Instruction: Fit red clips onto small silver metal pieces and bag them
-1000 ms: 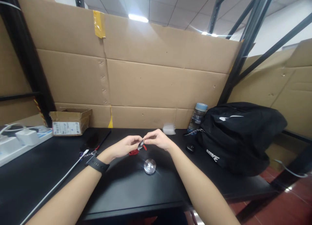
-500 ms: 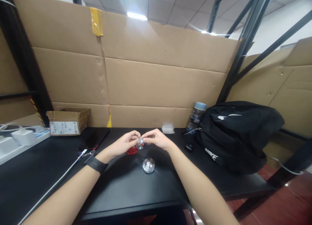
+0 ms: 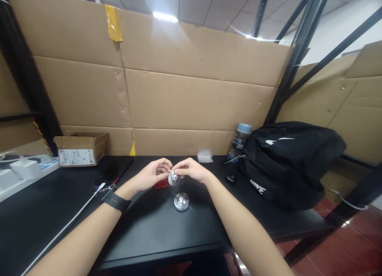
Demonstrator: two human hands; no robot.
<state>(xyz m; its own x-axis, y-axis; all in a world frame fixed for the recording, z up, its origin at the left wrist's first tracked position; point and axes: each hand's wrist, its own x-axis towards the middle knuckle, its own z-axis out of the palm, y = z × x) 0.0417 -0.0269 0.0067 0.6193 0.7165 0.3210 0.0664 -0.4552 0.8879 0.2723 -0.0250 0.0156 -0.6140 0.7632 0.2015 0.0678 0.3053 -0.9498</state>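
Above the black table, my left hand point(image 3: 153, 174) and my right hand point(image 3: 191, 169) pinch a small silver metal disc point(image 3: 174, 179) between them, its round face turned toward me. The fingertips of both hands are on its rim. A second round metal piece point(image 3: 181, 202) lies on the table just below, shiny, with a small knob at its centre. Beside the disc and partly behind my left hand is a red stringy bundle point(image 3: 161, 184). A dark watch is on my left wrist.
An open cardboard box point(image 3: 76, 157) and a white power strip point(image 3: 36, 172) are at the left, with a white cable point(image 3: 67, 224) running forward. At the right are a bottle point(image 3: 238, 142), a black backpack point(image 3: 292, 164) and a small black object point(image 3: 230, 178). Cardboard stands behind.
The disc between my hands has turned, so its flat round face now shows. Both hands have stayed nearly in place, and the view has shifted slightly.
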